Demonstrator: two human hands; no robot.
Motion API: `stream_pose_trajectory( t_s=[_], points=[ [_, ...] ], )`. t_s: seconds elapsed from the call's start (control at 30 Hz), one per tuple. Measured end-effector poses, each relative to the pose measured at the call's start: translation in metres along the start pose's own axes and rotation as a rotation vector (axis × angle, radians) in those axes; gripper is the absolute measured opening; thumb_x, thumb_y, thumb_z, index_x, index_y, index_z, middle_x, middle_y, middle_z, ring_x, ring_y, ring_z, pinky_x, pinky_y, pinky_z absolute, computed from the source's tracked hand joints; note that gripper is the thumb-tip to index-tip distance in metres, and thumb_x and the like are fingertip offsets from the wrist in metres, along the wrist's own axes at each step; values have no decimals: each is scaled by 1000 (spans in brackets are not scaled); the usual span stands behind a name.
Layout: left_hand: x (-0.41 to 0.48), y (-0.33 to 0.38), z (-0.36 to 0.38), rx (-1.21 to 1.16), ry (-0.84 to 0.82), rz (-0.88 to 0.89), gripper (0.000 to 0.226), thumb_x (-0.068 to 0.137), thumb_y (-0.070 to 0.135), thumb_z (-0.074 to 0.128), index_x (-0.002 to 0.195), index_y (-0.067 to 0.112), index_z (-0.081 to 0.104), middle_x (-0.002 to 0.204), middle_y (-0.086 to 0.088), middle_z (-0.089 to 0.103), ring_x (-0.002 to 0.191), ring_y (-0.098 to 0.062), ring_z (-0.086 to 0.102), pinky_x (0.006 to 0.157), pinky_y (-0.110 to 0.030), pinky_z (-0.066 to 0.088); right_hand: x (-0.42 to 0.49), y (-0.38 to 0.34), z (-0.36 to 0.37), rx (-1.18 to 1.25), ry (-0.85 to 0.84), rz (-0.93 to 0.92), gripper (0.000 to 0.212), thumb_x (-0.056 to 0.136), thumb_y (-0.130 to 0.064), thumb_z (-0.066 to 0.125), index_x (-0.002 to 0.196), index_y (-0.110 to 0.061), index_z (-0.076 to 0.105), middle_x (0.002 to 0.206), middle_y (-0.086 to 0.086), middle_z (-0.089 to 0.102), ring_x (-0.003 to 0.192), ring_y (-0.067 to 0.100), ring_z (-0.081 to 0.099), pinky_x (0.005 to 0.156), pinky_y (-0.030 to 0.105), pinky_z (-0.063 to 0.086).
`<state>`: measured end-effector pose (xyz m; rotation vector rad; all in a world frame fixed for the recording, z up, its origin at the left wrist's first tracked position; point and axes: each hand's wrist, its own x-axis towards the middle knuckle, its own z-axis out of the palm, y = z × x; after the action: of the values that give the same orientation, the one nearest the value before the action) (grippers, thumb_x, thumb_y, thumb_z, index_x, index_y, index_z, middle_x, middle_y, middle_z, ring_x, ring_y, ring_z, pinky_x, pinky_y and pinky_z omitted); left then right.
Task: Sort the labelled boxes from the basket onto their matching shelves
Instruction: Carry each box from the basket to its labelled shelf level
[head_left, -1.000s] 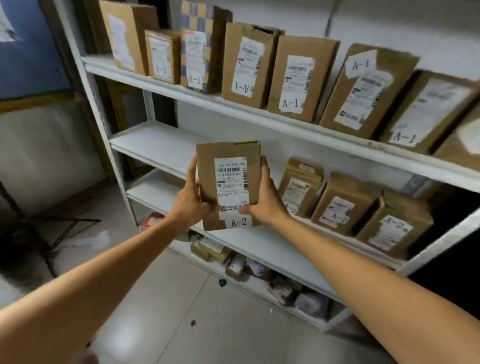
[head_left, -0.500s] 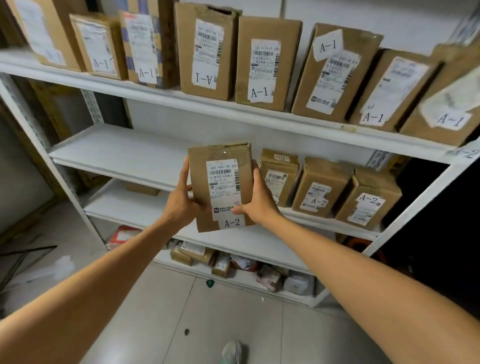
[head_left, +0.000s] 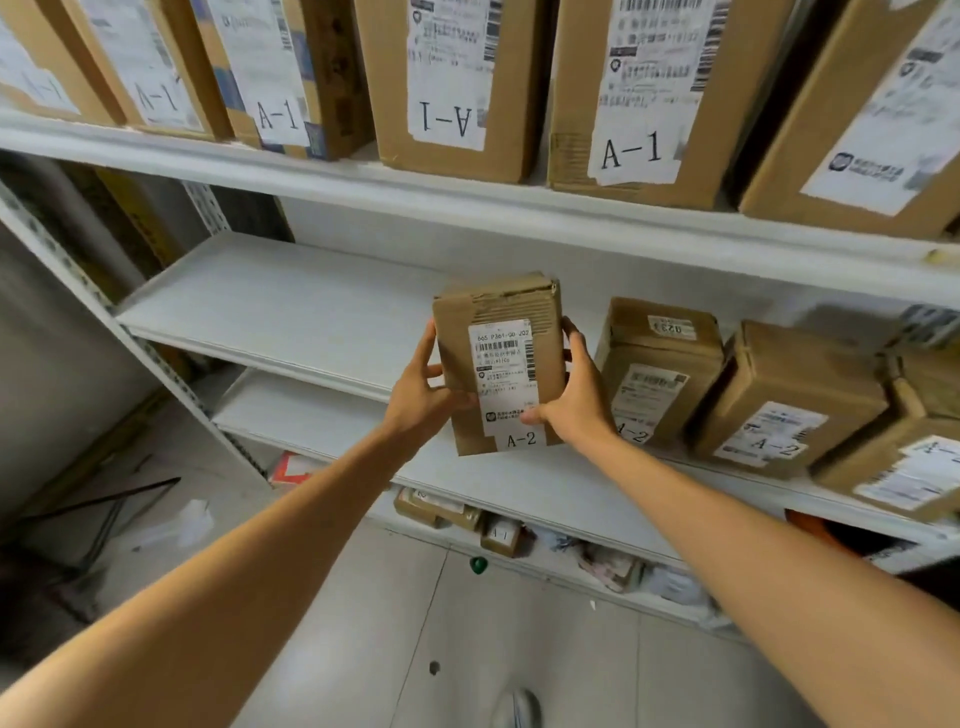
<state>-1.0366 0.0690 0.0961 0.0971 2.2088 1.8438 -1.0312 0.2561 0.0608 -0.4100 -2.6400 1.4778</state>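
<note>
A brown cardboard box labelled A-2 (head_left: 498, 364) stands upright over the front of the second shelf (head_left: 291, 306). My left hand (head_left: 418, 395) grips its left side and my right hand (head_left: 576, 400) grips its right side, thumbs on the label face. Just to its right stands a row of other A-2 boxes (head_left: 654, 369) on the same shelf. The top shelf (head_left: 363, 182) carries several tall boxes marked A-1 (head_left: 644, 104). No basket is in view.
The left part of the second shelf is bare white board, as is the shelf below (head_left: 322, 415). Small packages (head_left: 498, 535) lie on the bottom level. A grey tiled floor (head_left: 467, 649) lies beneath, with a dark stand (head_left: 98, 509) at the left.
I have moved closer to the shelves and the box has gone forward and to the right, toward the row of A-2 boxes. Both hands keep their hold.
</note>
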Motion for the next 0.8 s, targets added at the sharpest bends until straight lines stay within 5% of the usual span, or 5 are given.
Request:
stream_pose_trajectory(
  t_s=[0.1,0.2,0.33,0.47,0.8],
  points=[
    [21,-11,5,-29,-9,-1,103,61,11,65,149,43,21,129,-10,53,114,-29,57,85,-55,55,7,2,-4,13,11,65,121,55,5,88,153,-19,20,137,3,45,128,20,43,100,34,49],
    [36,-18,8,-53,-52,-14,99,62,11,64,148,38,22,120,-3,53,101,-18,60,79,-45,59,16,9,-2,74,18,101,78,72,17,71,141,-1,37,121,-3,46,114,8,42,74,-3,39],
    [59,-21,10,-13,-122,-21,84,71,8,69,138,28,23,108,-7,55,92,-21,63,72,-38,60,27,11,16,92,58,199,87,71,2,79,142,-13,32,132,9,50,123,23,51,90,26,49],
    [85,-18,14,16,-166,10,69,80,-3,67,128,21,24,107,-5,54,89,-16,62,67,-29,59,36,9,9,80,76,269,86,73,7,75,139,-13,24,137,9,45,128,23,45,81,16,43],
    [122,-33,27,139,-226,60,71,76,-11,67,123,12,18,109,4,47,95,-10,56,83,-35,55,51,13,0,73,21,372,119,76,-2,74,150,-9,-19,160,10,14,145,27,17,116,36,22]
  ],
)
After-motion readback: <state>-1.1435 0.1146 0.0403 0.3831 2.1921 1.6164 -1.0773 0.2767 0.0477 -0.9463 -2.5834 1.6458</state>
